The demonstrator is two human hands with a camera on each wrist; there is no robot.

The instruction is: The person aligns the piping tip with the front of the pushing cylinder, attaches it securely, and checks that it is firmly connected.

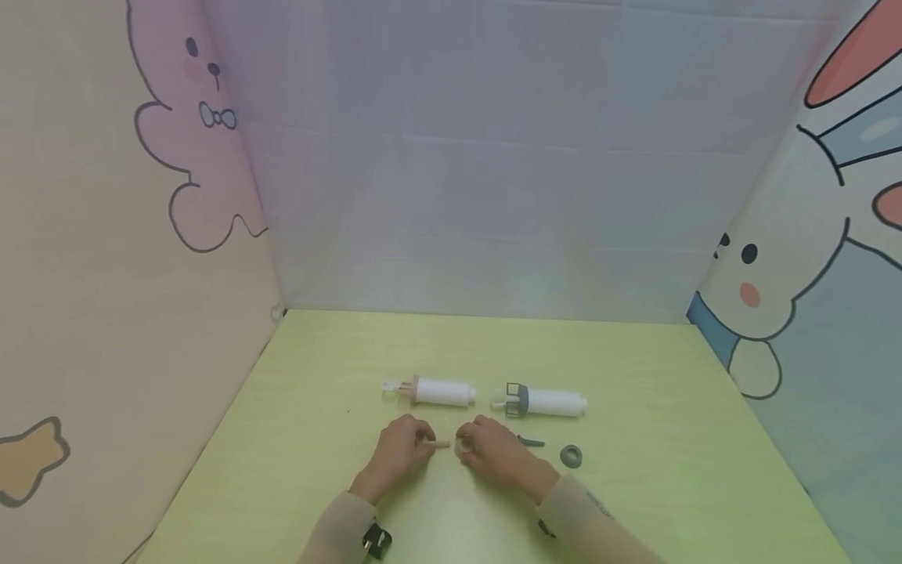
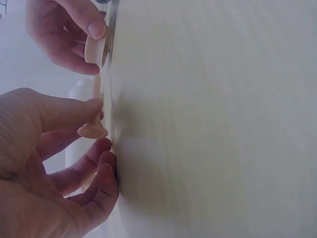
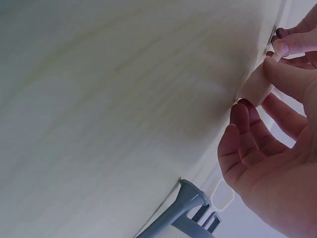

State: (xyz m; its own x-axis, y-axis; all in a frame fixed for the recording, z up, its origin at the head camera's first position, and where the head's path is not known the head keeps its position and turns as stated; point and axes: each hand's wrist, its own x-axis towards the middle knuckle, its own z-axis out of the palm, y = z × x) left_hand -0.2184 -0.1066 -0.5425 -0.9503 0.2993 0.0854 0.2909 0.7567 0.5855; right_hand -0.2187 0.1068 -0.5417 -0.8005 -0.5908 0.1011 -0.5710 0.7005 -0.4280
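Note:
Over the middle of the table, my left hand (image 1: 398,451) pinches a small beige stem with a flared end (image 2: 92,131) between thumb and fingers. Its thin shaft points right, toward the other hand. A beige ring-shaped piece (image 3: 256,85) is gripped by my right hand (image 1: 496,450), thumb on one side and fingers on the other. In the left wrist view the ring (image 2: 95,50) sits just past the stem's narrow tip. Beside the right hand lies a blue-grey stem (image 1: 533,442), flared like the beige one. Farther right, a blue-grey ring (image 1: 571,456) rests flat.
Behind the hands, a white cylinder with a beige collar (image 1: 444,392) lies on its side. To its right lies another white cylinder with a blue-grey collar (image 1: 555,403). The pale yellow table (image 1: 662,486) meets cloth walls with cartoon animals (image 1: 768,266).

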